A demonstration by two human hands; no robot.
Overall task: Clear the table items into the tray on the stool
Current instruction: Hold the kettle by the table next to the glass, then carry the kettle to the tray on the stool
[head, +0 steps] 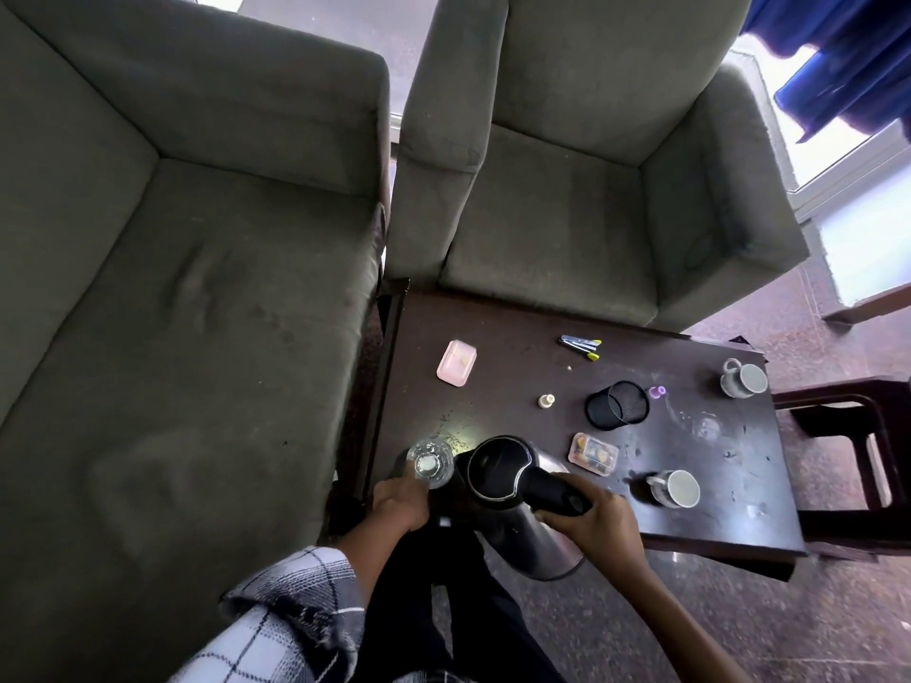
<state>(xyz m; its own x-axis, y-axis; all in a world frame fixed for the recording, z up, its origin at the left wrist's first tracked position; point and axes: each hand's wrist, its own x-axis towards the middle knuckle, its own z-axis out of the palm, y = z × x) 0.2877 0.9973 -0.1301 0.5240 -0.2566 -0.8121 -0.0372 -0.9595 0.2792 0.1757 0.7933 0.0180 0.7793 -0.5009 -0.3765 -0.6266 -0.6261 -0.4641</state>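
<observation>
The right hand (599, 527) has its grip closed around the black handle of a steel kettle (512, 490), which stands at the near edge of the dark counter (493, 337), its lid shut. The left hand (399, 500) has its grip wrapped around a clear glass (430, 461) just left of the kettle, near the counter's near-left corner; whether either is lifted off the surface cannot be told. Further out on the counter lie a pink box (456, 362) at the far left, a small cream cap (545, 401) near the middle, and pens (581, 346) with yellow tips at the far edge. A black mesh pen cup (617, 404) lies on its side right of centre, with a small purple piece (658, 391) just beside it. A small clear case of coloured bits (593, 454) sits between the kettle and a grey cup (674, 488) at the near right; a second grey cup (743, 378) is at the far right. A second clear glass (705, 426) stands between the two cups. A dark wooden stool (848, 401) stands right of the counter; its tray is out of view. Two grey armchairs (567, 189) stand beyond.
</observation>
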